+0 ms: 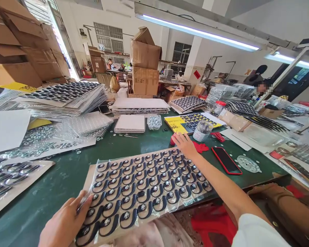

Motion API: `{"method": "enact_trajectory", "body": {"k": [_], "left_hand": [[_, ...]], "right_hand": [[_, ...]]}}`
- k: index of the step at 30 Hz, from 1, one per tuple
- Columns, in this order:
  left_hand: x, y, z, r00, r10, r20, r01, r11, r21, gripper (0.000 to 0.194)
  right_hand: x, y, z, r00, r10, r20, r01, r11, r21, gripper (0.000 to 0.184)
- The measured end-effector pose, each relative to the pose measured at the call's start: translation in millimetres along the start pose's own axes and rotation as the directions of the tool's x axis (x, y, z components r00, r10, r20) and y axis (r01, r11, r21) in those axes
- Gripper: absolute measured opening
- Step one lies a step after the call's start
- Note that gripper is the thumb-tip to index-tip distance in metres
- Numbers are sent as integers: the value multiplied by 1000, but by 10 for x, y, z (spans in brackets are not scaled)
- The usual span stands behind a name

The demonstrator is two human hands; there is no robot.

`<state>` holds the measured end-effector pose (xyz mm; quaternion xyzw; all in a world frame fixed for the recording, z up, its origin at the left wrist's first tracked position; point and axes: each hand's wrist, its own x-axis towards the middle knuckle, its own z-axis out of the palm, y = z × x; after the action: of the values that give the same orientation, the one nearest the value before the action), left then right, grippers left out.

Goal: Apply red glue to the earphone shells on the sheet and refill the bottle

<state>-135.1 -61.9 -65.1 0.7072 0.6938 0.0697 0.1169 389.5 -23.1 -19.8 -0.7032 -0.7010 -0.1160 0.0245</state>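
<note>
A card-backed sheet (144, 188) carries rows of dark curved pieces, each with a shiny round centre, under clear film. It lies across the front of the green table. My left hand (67, 218) grips its left edge, thumb on top and fingers at the side. Past the sheet's far right edge reaches my right hand (185, 145), fingers bent together at a small red container (172, 140). A thin dark tip shows by those fingertips; what they pinch is too small to name. Close to this hand are a clear tub (202, 130) of thin metal pieces and a red cloth (201, 147).
A red-edged phone (226, 160) and a clear round lid (248, 164) lie to the right. Farther back are a box of small metal parts (154, 122) and a pale card stack (130, 124). Tall sheet stacks (67, 99) and loose metal rings (45, 137) occupy the left.
</note>
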Motion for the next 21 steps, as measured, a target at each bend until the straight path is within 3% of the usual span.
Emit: {"method": "enact_trajectory", "body": {"k": [3,6,12,14,17,19,21], "left_hand": [[53,211,-101,999,26,41,-27,999,37,64],[29,228,-107,998,52,25,-52,998,19,62],[-205,172,-126,996,54,-72,-65,985,-158,59],[-207,112,-182,993,80,-85,-94,980,-178,56],[-9,-68,-289,982,128,-139,-148,979,-140,53],[236,-215,-336,971,186,-147,-198,978,-71,53],[505,-349,-346,967,231,-106,-232,973,2,54]], "right_hand": [[348,-265,3,991,-136,-8,136,991,18,50],[610,-437,38,990,-142,-23,143,988,59,33],[773,-650,-134,973,-164,-163,209,927,312,17],[723,-677,-255,968,-92,-235,190,881,434,15],[584,-643,-426,943,161,-292,69,762,644,35],[482,-587,-506,911,340,-232,-28,614,789,44],[388,-532,-548,879,467,-99,-117,412,904,51]]}}
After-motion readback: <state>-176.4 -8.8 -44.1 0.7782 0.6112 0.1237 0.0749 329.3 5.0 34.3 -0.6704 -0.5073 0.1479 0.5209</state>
